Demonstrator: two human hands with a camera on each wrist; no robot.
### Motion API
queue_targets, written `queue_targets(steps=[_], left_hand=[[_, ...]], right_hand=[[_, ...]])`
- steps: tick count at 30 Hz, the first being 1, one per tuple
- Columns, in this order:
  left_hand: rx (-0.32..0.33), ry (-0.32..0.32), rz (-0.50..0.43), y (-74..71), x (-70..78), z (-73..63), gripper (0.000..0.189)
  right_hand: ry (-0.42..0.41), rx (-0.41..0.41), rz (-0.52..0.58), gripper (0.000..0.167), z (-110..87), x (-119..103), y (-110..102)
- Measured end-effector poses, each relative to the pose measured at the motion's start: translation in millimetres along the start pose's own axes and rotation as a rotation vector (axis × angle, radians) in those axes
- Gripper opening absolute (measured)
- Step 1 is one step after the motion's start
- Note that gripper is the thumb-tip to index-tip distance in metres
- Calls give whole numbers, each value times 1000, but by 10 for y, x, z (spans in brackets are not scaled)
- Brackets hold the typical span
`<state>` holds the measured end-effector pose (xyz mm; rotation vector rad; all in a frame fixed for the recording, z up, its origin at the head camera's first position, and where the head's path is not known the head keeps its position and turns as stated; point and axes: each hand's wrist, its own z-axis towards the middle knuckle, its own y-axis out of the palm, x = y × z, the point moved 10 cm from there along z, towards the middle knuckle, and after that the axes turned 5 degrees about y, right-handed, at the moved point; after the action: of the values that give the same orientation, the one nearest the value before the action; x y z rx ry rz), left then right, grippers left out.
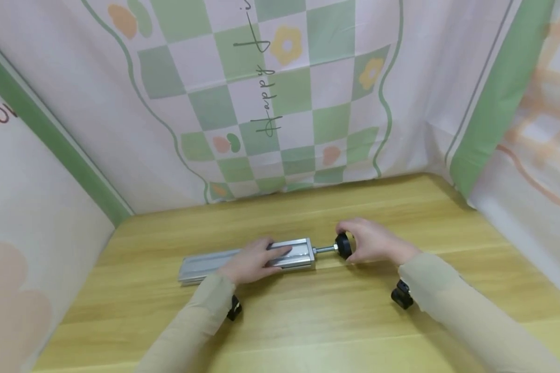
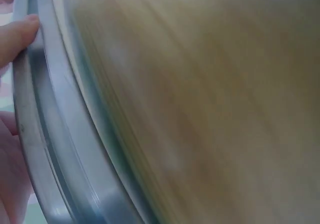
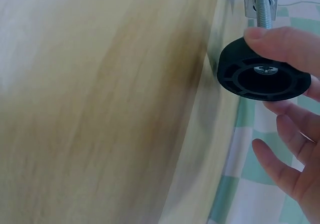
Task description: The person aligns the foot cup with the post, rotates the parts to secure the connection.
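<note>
A silver aluminium profile [image 1: 301, 254] with lengthwise grooves lies across the wooden table. My left hand [image 1: 252, 261] grips it near its right end, and the left wrist view shows the thumb [image 2: 22, 33] against its grooved side. From an end plate on the profile, a threaded rod [image 1: 325, 249] with nuts sticks out to the right. At the rod's tip is a round black levelling foot [image 1: 343, 245]. My right hand [image 1: 371, 241] pinches this foot by its rim. In the right wrist view, the foot's ribbed hollow underside [image 3: 265, 84] and a screw in its middle show; the other fingers are spread below.
The wooden table [image 1: 284, 321] runs back to a green-and-white checked cloth [image 1: 270, 93]. Cloth walls also stand at the left [image 1: 28, 207] and the right [image 1: 536, 171]. A black wrist camera [image 1: 402, 295] hangs under the right sleeve, another [image 1: 234, 308] under the left.
</note>
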<state>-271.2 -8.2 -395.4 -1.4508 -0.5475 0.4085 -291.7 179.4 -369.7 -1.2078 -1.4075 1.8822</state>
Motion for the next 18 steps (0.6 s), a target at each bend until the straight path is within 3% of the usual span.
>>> queue_targets(steps=[11,18], left_hand=[[34,-24,-48,-24,-16,40,58],[66,-88,-121,-113,-25,-50,55]], right_hand=[[-27,19,54,60,-49,27,-18],[18,16,101,62,-132,78,-30]])
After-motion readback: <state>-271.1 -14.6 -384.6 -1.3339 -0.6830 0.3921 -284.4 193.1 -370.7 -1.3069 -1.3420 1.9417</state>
